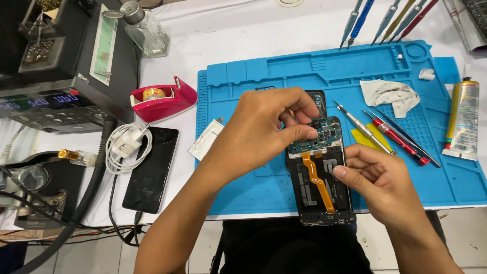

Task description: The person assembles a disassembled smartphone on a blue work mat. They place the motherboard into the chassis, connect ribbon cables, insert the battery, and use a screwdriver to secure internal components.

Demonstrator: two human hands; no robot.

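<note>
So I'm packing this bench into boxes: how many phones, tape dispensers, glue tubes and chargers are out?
Phones: 2, the opened phone and the black phone
Tape dispenser: 1
Glue tube: 1
Charger: 1
Total: 5

Phone repair workshop: blue repair mat point(253, 177), soldering station point(56, 101) (digital readout), precision screwdrivers point(385, 20).

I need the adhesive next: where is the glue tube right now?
In the head view, the glue tube lies at the far right edge of the blue mat, just right of the red-handled screwdriver.
</note>
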